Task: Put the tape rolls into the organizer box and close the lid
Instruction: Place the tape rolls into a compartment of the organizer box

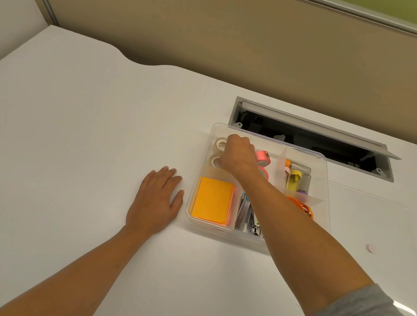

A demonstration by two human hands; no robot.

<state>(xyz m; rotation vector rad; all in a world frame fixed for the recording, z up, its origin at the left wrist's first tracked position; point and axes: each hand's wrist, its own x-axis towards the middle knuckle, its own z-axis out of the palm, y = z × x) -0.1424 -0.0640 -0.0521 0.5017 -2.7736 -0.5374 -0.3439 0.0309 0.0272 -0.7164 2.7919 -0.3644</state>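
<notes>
R hand (238, 153) curled inside organizer box (327, 204), far-left compartment, over white tape rolls (219, 143); can't tell if gripping one. Pink tape rolls (263, 157) at 3 o'clock of it. L hand (155, 200) flat, released, on bench (69, 135) beside box. Orange sticky notes (213, 199) at 6. Clear lid (371, 224) lies off, at box's 3 o'clock.

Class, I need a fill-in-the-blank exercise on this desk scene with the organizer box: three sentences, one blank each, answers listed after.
1. The right hand reaches into the organizer box's ____ compartment.
2. The left hand lies flat on the ____.
3. The sticky notes on top are ____.

Answers: tape; desk; orange
</notes>
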